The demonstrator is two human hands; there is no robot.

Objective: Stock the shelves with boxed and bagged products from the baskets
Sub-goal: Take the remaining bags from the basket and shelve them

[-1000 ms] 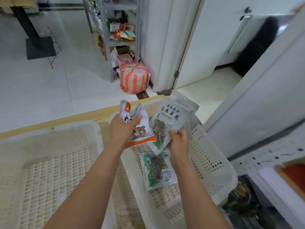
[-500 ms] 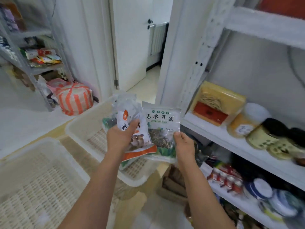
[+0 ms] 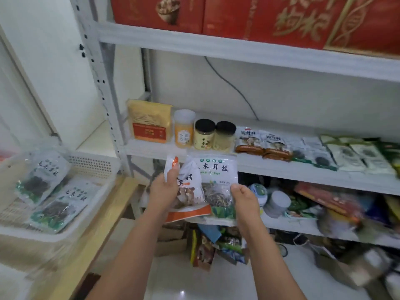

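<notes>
My left hand (image 3: pixel 165 189) grips a white and orange mushroom bag (image 3: pixel 187 191) with the thumb up across its front. My right hand (image 3: pixel 244 199) pinches the lower right corner of a clear bag of shredded black fungus (image 3: pixel 218 176) with a white label. Both bags are held side by side in front of the middle shelf (image 3: pixel 270 167) of a white metal rack. At the left a white plastic basket (image 3: pixel 95 165) on a wooden bench holds two more fungus bags (image 3: pixel 58 202).
The middle shelf carries a yellow noodle pack (image 3: pixel 149 122), three jars (image 3: pixel 204 134), mushroom bags (image 3: pixel 262 141) and more flat bags to the right. Red cartons (image 3: pixel 259 16) fill the top shelf. The lower shelf and floor below are crowded with mixed packets and tubs.
The view has swung right from the baskets to face the rack. Both hands still hold the same two bags, now carried closer to the middle shelf.
</notes>
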